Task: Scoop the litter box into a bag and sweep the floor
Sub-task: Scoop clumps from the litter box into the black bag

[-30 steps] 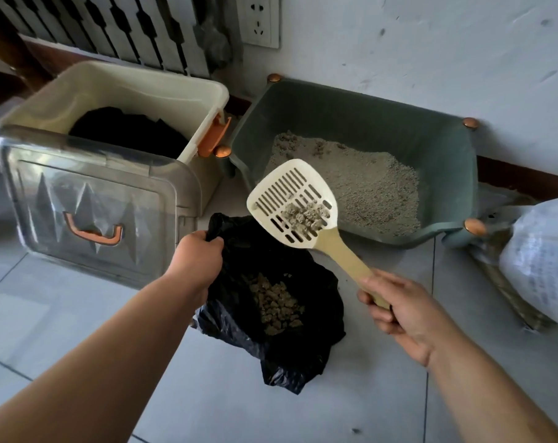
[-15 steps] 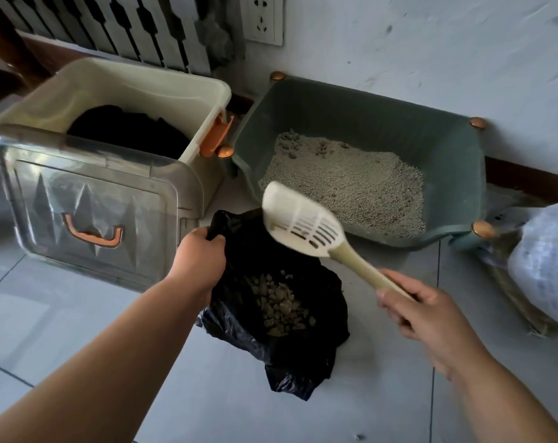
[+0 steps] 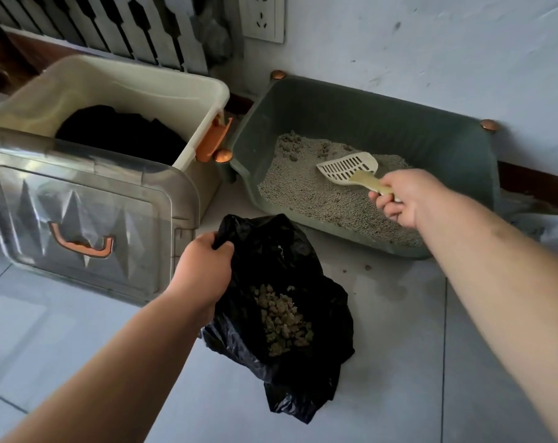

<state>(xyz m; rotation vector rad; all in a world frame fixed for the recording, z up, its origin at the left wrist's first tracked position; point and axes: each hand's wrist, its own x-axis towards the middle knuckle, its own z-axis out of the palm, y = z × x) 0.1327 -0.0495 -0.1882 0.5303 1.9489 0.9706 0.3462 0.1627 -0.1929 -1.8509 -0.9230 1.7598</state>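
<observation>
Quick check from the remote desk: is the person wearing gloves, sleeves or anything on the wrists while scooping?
No. The left hand and right hand are both bare, with no gloves. Both forearms are uncovered as far as the bottom edge of the head view, so no sleeves show. No watch, bracelet or ring is visible on either side.

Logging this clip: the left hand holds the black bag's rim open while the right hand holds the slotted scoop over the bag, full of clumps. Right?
Not quite. The head view shows the scoop empty, over the litter in the green litter box. The right hand holds its handle; the left hand holds the black bag open.
</observation>
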